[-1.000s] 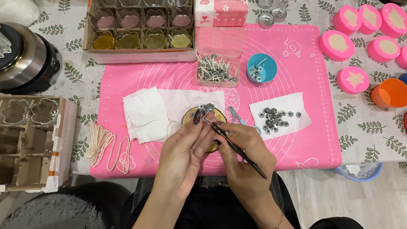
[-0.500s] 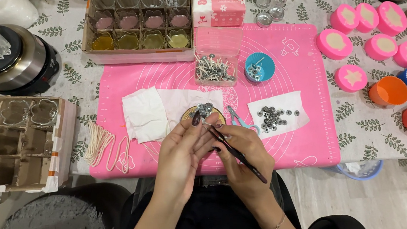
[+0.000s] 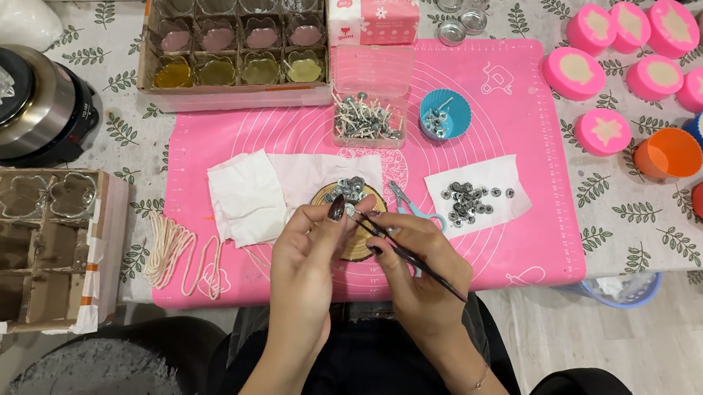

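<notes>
- The left hand [image 3: 305,249] and right hand [image 3: 418,268] meet over a round wooden coaster [image 3: 355,224] on the pink mat [image 3: 502,238].
- The right hand grips slim dark tweezers [image 3: 405,252], whose tip touches a small metal piece pinched by the left fingertips [image 3: 338,211].
- More metal pieces [image 3: 349,188] sit heaped on the coaster.
- White tissue [image 3: 249,194] lies just left of it; a paper with metal discs [image 3: 476,197] lies to the right.
- A blue cup [image 3: 444,115] and a clear box of wicks [image 3: 365,117] stand farther back.
- String [image 3: 175,249] lies coiled on the bench [image 3: 142,143] edge.
</notes>
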